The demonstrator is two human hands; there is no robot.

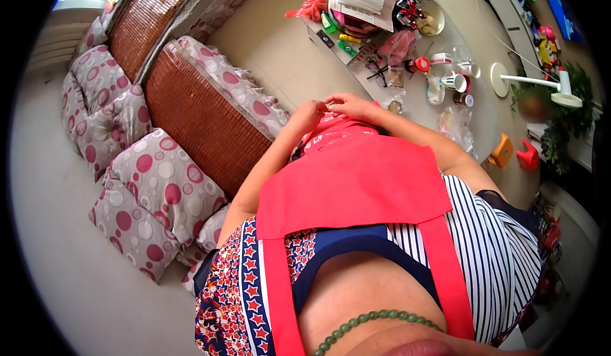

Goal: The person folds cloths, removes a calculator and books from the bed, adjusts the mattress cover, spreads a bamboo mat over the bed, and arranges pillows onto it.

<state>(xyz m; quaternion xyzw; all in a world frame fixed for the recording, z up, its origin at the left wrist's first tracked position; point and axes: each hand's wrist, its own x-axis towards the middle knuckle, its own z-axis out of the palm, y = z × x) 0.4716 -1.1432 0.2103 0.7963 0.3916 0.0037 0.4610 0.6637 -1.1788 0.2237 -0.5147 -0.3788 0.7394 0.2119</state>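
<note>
My left hand and my right hand meet in front of my waist, at the top edge of the red apron as seen from above. Fingers of both hands are bent and pressed together at the tips. Whatever lies between them, if anything, is too small to make out. Just below the hands, the apron cloth bunches up and shows white lettering.
A cluttered table stands ahead to the right, with a red plastic bag, cups, glasses and a bowl. On the left is a sofa with dotted cushions. Small stools stand farther right.
</note>
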